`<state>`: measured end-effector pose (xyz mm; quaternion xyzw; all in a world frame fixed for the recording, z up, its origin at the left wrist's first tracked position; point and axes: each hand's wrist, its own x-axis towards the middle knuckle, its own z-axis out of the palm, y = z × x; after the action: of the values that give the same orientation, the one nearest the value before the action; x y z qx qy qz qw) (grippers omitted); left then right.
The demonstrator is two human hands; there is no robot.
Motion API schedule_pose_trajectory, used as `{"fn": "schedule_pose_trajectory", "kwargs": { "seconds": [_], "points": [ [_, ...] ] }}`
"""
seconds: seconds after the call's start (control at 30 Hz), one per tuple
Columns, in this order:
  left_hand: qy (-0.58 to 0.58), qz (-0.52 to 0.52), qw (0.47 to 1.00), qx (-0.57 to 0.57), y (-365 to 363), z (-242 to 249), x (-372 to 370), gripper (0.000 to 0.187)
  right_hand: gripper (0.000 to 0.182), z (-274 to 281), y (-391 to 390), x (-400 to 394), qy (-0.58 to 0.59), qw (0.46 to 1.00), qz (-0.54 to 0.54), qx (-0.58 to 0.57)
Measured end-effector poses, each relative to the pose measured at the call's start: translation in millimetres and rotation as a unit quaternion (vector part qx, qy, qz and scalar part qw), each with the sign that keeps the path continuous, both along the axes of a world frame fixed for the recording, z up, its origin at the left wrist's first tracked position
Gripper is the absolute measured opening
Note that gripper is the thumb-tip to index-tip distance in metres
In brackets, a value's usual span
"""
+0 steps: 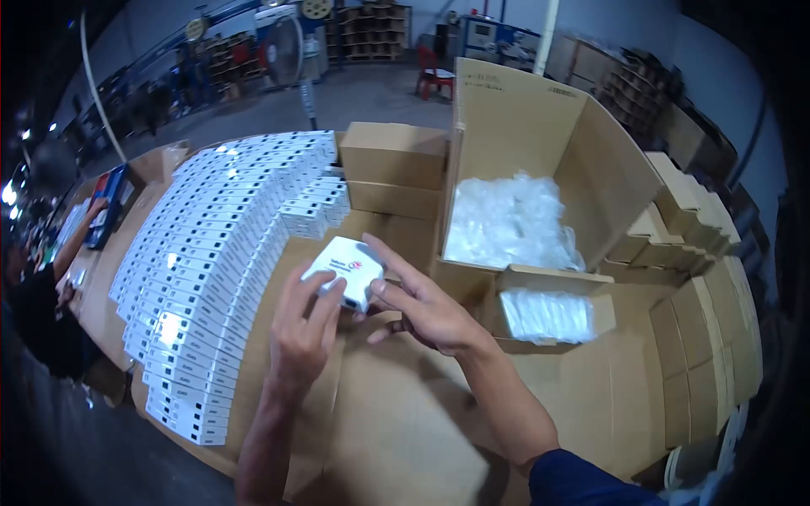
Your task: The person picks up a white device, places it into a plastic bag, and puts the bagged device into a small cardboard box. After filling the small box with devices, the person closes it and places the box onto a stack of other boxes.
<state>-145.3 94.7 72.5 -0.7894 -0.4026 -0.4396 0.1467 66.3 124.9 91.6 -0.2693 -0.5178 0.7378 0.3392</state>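
A small white box [348, 263] with dark print and a red mark on its top is held up over the cardboard-covered table. My left hand [305, 325] grips its near left side, fingertips on the top edge. On the other side, my right hand [422, 305] has its thumb and index finger against the box's right edge, with the lower fingers partly beneath. To the left, many similar white boxes [202, 278] stand in long stacked rows. A shorter stack of white boxes [314, 205] sits just beyond my hands.
A tall open carton [582, 160] holds clear plastic bags [510, 221]. Before it, a small open box [603, 291] contains flat plastic sleeves [548, 314]. Closed cartons [392, 152] stand at the back, and folded cardboard boxes [696, 358] line the right. Another person [51, 312] is at the far left.
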Motion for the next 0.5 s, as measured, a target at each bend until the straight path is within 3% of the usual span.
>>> {"fn": "schedule_pose_trajectory", "kwargs": {
  "seconds": [0.07,0.13,0.2,0.3,0.33,0.37,0.4,0.47,0.5],
  "points": [
    [0.016,-0.053,0.998,0.024,-20,17,36,0.042,0.054,10,-23,23,0.035,0.997,-0.062,0.041],
    [-0.012,-0.131,0.991,-0.038,-29,42,68,0.040,0.042,16,-34,60,0.051,0.993,-0.083,0.067],
    [-0.052,-0.188,0.975,-0.103,-20,55,98,0.038,0.026,32,-36,105,0.012,0.992,-0.102,0.077],
    [-0.109,-0.237,0.943,-0.208,14,74,142,0.030,0.024,55,-25,164,-0.155,0.938,-0.188,0.248],
    [-0.055,-0.254,0.948,-0.182,41,70,155,0.025,0.025,54,-14,184,-0.213,0.899,-0.219,0.312],
    [-0.025,-0.271,0.938,-0.212,64,69,171,0.023,0.028,54,-2,202,-0.280,0.801,-0.269,0.455],
    [0.005,-0.288,0.926,-0.242,86,67,189,0.021,0.028,72,-3,214,-0.303,0.829,-0.271,0.383],
    [0.106,-0.301,0.916,-0.243,126,61,227,0.024,0.028,67,18,241,-0.305,0.787,-0.329,0.423],
    [0.156,-0.307,0.907,-0.241,142,57,245,0.026,0.028,69,25,250,-0.295,0.799,-0.346,0.394]
  ]
}}
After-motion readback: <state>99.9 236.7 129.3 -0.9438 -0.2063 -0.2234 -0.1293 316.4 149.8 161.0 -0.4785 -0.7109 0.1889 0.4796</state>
